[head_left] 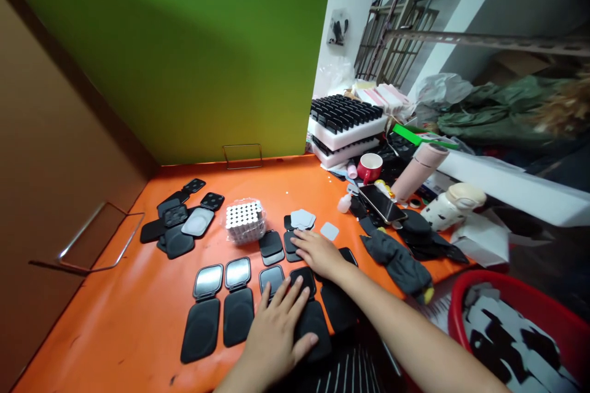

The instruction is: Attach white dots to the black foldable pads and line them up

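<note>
My left hand [281, 325] lies flat with its fingers spread over black hinged flat cases near the table's front edge. Under and beside its fingers are a case with a shiny panel [272, 279] and another black case [313, 325]. Farther back, my right hand [320, 253] stretches its fingers onto a small black piece [292, 247], next to thin pale sheets [303, 219]. To the left, two cases lie unfolded, with mirror-like upper panels [208, 281] and dark lower halves [200, 330]. A similar black piece [271, 248] sits just left of my right fingertips.
A plastic-wrapped block of small white cylinders [244, 221] stands mid-table. Black parts [177, 221] are heaped at left. At right are a phone [382, 204], a red mug [370, 167], a glove [399, 264], foam trays [345, 135] and a red basin [456, 313].
</note>
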`<action>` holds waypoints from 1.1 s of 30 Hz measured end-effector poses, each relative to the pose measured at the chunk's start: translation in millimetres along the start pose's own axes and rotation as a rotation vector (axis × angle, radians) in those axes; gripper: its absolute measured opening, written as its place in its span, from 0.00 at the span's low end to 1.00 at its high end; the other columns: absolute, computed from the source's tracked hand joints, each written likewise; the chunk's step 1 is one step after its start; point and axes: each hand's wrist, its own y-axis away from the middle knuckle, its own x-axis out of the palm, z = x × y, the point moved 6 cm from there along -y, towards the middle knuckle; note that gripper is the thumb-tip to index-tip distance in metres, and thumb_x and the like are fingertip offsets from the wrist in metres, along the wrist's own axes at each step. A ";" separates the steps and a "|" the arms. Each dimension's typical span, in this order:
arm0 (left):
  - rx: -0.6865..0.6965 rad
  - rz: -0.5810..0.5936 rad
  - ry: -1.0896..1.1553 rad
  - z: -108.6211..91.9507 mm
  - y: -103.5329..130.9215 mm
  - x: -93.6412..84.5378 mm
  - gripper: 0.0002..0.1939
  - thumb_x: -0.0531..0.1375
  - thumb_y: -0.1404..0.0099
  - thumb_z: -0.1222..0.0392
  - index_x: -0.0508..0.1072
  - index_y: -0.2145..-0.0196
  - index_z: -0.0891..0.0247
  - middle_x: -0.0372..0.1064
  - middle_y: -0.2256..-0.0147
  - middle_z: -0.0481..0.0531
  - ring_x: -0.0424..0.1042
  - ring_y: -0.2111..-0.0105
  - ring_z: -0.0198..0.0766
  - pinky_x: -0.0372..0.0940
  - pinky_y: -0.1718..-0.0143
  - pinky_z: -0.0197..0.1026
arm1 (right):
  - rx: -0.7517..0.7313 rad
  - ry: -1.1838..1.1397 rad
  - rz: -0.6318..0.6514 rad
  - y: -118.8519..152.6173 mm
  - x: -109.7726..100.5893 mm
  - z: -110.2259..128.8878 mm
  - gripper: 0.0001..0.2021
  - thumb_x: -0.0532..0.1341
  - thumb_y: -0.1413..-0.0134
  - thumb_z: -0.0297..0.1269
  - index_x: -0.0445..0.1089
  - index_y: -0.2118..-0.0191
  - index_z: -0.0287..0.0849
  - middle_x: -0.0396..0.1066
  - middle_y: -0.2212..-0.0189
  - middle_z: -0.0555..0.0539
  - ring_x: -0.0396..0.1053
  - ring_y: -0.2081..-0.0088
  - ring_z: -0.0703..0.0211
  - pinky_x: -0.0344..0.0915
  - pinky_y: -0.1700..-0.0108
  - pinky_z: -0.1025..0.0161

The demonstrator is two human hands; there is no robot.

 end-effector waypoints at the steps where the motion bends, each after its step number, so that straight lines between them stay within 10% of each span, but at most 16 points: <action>1: -0.008 -0.011 0.000 0.6 -0.3 -0.2 0.34 0.50 0.39 0.43 0.40 0.39 0.51 0.44 0.39 0.49 0.50 0.42 0.53 0.48 0.47 0.64 | -0.003 -0.008 0.002 1.2 -1.0 0.7 0.17 0.52 0.43 0.36 0.63 0.47 0.48 0.58 0.44 0.51 0.55 0.44 0.56 0.54 0.44 0.57; 11: -0.019 -0.062 -0.067 4.5 0.0 3.5 0.30 0.50 0.37 0.48 0.42 0.40 0.48 0.44 0.40 0.47 0.52 0.43 0.52 0.55 0.49 0.62 | 0.168 -0.171 -0.154 45.1 -36.6 8.1 0.13 0.50 0.42 0.35 0.70 0.57 0.45 0.72 0.61 0.47 0.67 0.58 0.59 0.61 0.55 0.63; 19: 0.029 -0.131 -0.205 9.1 -1.1 9.6 0.27 0.46 0.36 0.48 0.45 0.40 0.47 0.45 0.40 0.44 0.55 0.44 0.48 0.61 0.52 0.60 | 0.354 -0.357 -0.300 83.8 -27.3 8.1 0.11 0.52 0.42 0.35 0.71 0.68 0.43 0.71 0.72 0.50 0.67 0.68 0.62 0.60 0.65 0.67; 33: -0.094 -0.265 -0.053 17.0 13.8 -3.2 0.24 0.52 0.37 0.56 0.56 0.43 0.55 0.55 0.43 0.53 0.57 0.45 0.45 0.63 0.50 0.49 | 0.272 -0.218 -0.299 69.6 0.4 22.5 0.13 0.49 0.42 0.36 0.70 0.67 0.44 0.72 0.69 0.48 0.66 0.66 0.57 0.59 0.61 0.61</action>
